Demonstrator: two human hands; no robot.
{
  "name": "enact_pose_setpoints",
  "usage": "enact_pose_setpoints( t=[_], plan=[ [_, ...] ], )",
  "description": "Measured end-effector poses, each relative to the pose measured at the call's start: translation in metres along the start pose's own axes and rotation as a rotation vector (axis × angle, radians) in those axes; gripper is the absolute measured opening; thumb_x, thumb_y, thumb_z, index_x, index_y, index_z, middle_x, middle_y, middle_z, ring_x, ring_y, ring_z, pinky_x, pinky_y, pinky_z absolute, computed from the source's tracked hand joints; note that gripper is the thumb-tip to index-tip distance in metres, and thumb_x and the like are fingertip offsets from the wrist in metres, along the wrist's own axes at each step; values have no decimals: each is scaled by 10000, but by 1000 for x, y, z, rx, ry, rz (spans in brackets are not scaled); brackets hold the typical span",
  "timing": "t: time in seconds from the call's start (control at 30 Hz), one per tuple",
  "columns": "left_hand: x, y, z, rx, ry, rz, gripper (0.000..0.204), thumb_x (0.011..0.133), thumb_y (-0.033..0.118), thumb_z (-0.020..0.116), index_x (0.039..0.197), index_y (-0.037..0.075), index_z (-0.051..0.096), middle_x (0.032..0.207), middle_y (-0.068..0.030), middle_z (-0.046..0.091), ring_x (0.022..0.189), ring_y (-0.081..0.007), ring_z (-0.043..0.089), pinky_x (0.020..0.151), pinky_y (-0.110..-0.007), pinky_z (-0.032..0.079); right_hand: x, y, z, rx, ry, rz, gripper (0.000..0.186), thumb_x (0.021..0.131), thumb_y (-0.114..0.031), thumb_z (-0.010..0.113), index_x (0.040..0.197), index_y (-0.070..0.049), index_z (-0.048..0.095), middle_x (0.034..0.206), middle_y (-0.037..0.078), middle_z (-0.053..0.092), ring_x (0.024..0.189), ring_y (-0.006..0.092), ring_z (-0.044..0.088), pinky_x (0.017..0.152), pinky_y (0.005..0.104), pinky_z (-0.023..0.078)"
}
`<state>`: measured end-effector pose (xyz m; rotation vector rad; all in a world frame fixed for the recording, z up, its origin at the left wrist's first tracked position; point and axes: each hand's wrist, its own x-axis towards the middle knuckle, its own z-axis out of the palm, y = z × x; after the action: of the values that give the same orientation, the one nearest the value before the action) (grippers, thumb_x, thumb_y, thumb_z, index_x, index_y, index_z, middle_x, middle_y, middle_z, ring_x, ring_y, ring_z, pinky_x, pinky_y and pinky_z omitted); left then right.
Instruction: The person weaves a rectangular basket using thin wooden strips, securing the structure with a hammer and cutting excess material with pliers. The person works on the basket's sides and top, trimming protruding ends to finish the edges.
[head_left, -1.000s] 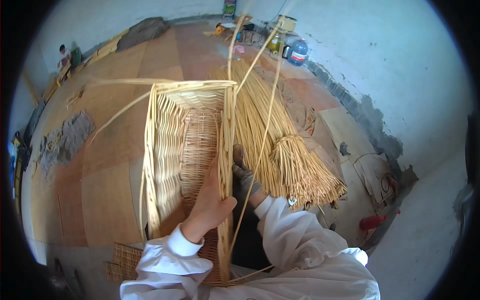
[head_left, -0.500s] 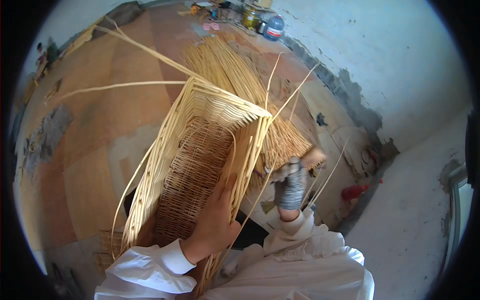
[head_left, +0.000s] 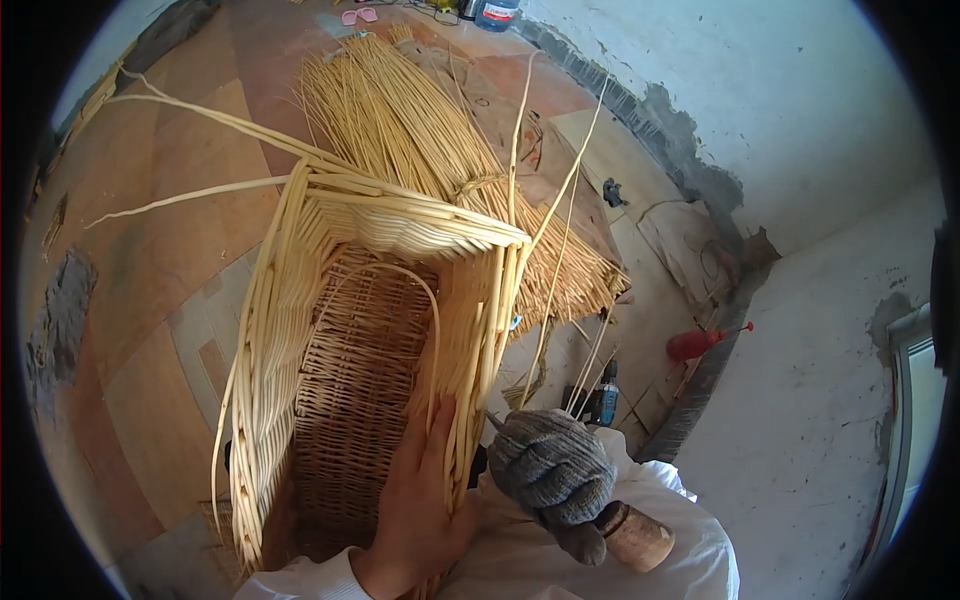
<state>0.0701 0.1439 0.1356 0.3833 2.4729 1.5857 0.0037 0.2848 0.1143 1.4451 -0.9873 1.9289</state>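
Bracing, I'd say — my left hand [head_left: 418, 512] clamps the basket [head_left: 368, 372] wall, right hand [head_left: 556, 472] wraps a wooden handle [head_left: 642, 540]; next needs steadiness.

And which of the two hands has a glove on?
The right hand, holding a wooden handle: it wears a grey knitted glove. The left hand, on the basket's side, is bare.

Head-mounted fisheye, left of side-by-side pair, looks steeply down and forward over wicker basket [head_left: 365, 400], with left hand [head_left: 415, 515] and gloved right hand [head_left: 555, 470] close below; floor [head_left: 200, 235] recedes toward upper edge, wall [head_left: 820, 130] curves along right, corners dark.
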Motion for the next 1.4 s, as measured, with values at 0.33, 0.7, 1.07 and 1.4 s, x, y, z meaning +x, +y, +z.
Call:
enact_pose_setpoints(
  t=[0.33, 0.7, 1.07, 1.4],
  plan=[
    [0, -3, -5, -17, -20, -26, 843, 627, 10, 490, 1399, -51, 157, 1354, -297, 285, 1256, -447, 314, 1046, -433, 287, -1, 7, 2, 16, -5, 31, 266, 852, -311, 577, 785, -62, 515, 691, 74, 538, 645, 222, 524, 569, 384, 467],
    [5, 9, -7, -111, -49, -61, 873, 598, -35, 496, 1408, -33, 170, 1434, -242, 226, 1322, -393, 259, 1084, -410, 226, 3, 12, 0, -2, -12, 61, 251, 873, -298, 543, 819, -54, 517, 719, 64, 535, 640, 187, 521, 560, 348, 459],
    [-9, 12, -15, 312, 165, 31, 752, 634, 41, 650, 1332, 0, 374, 1337, -241, 338, 1236, -373, 348, 1021, -390, 305, -2, 1, -10, 188, -9, 356, 242, 894, -284, 509, 852, -46, 519, 748, 53, 533, 635, 152, 517, 551, 312, 451],
    [-35, 15, -9, -76, 268, -202, 611, 666, 8, 718, 1237, 1, 500, 934, -133, 524, 803, -228, 556, 693, -298, 470, -9, -31, 36, -15, -55, 86, 388, 889, -360, 527, 617, -87, 485, 504, 43, 474, 423, 184, 458, 412, 338, 400]
  ],
)
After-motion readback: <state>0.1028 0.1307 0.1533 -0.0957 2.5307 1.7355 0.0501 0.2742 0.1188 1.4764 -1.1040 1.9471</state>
